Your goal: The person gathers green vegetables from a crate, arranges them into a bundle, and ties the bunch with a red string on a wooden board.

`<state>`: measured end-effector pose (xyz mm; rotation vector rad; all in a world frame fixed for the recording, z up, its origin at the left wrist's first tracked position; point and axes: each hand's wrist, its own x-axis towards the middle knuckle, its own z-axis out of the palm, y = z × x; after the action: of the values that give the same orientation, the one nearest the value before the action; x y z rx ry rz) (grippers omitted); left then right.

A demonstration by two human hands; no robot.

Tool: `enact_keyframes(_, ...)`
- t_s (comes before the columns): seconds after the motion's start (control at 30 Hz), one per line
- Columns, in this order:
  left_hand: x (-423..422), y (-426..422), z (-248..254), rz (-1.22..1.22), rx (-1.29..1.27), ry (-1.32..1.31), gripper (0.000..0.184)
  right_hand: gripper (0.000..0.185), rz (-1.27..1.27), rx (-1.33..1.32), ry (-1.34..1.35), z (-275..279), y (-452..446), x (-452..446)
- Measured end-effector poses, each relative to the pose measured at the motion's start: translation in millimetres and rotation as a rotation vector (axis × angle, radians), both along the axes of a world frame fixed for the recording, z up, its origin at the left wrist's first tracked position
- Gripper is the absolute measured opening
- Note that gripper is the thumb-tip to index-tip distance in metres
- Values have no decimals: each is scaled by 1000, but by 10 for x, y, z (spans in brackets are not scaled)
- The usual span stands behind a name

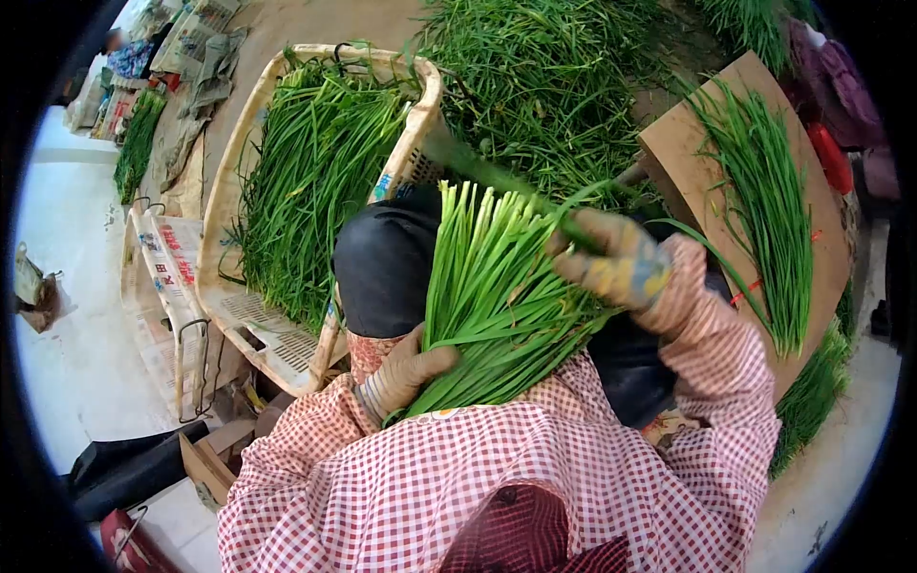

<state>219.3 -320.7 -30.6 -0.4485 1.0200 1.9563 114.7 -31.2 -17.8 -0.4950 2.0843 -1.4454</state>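
Note:
A thick bunch of long green leafy stalks (497,277) lies across my lap, its pale cut ends pointing up and away. My gloved left hand (406,374) is wrapped round the leafy lower left side of this bunch. Over its upper right side is my right hand (611,256), in a stained grey and yellow glove, fingers curled on a few green leaves that blur with motion. To the left, a cream plastic basket (430,91) holds many more stalks. At the right, a bundle with red ties (778,239) rests on a brown board (673,143).
A large loose heap of green leaves (544,86) spreads beyond my knees. More greens (812,392) lie below the board at the right. A second crate (158,277) stands left of the basket, with dark rolled material (134,468) nearer. Another person (129,57) is at the far upper left.

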Motion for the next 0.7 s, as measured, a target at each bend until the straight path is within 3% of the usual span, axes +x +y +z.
enact_keyframes(0.07,53,34,46,33,-84,22,83,34,-25,107,-2,35,-152,144)
enact_keyframes(0.13,78,62,83,171,-149,32,79,42,-8,23,-136,133,-297,181)
enact_keyframes(0.23,148,77,99,229,-219,64,72,54,200,580,-4,95,-563,242)
enact_keyframes(0.27,164,76,90,252,-256,92,70,49,194,645,21,238,-657,269)
enact_keyframes(0.37,206,18,-26,274,-236,115,68,45,159,506,18,78,-699,400)
enact_keyframes(0.43,216,-25,-56,264,-208,110,68,39,83,46,-18,70,-652,459)
enact_keyframes(0.47,214,-36,-45,250,-183,101,68,39,86,51,-17,105,-613,491)
enact_keyframes(0.5,190,-48,-5,206,-177,104,79,33,-115,-158,-324,171,-561,516)
enact_keyframes(0.53,182,-54,-1,205,-171,108,79,27,-320,-368,-627,234,-511,542)
enact_keyframes(0.6,165,-56,-1,100,-205,160,94,14,-563,-643,-723,187,-383,562)
enact_keyframes(0.7,104,2,128,-2,-169,180,104,10,-686,-940,-621,298,-108,563)
